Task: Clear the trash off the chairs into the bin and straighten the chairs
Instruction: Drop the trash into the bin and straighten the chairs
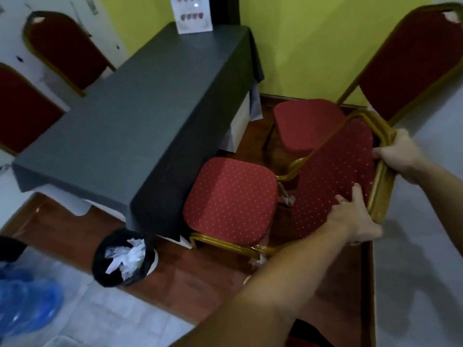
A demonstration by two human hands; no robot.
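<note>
**Both hands on the backrest of the near chair**

A person grips the red, white-dotted upholstered chair with a gold metal frame that stands closest to the camera. The left hand is closed around the lower part of the gold backrest frame, thumb and fingers wrapping it, with the fingertips lying on the dotted fabric. The right hand is closed on the same frame higher up, near its rounded top corner. The chair's seat points toward the long desk draped in a dark grey cloth and sits just beside the desk's near right corner.

A second red chair with a gold frame stands beyond it, its seat near the desk's far right corner and its tall backrest leaning against the yellow-green wall. Two more dark red chair backs rise past the desk's left edge.

The round bin lined with a black bag stands on the floor just off the desk's near corner, holding crumpled white paper and plastic. A small pale scrap lies on the floor by the near chair's front leg. A white printed card stands at the desk's far end.
</note>
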